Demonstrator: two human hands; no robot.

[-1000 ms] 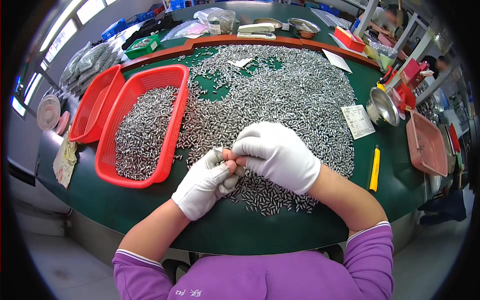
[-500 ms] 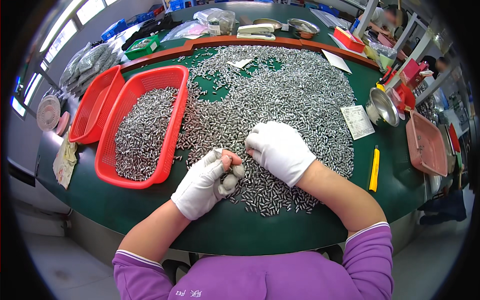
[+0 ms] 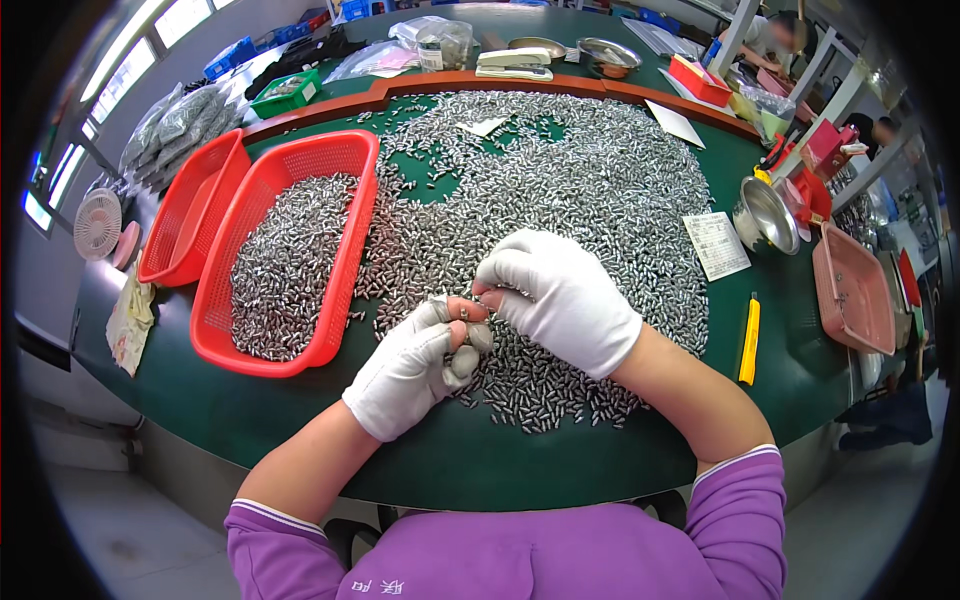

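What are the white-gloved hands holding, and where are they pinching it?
The left hand and right hand meet over the pile of small metal pieces, pinching one tiny metal piece between their fingertips. It is too small to tell which part they grip.

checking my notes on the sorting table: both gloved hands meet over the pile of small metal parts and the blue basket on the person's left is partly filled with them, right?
One detail is off: the basket on the person's left is red, not blue. The head view shows it partly filled with the small metal parts, and the gloved left hand and right hand do meet over the pile.
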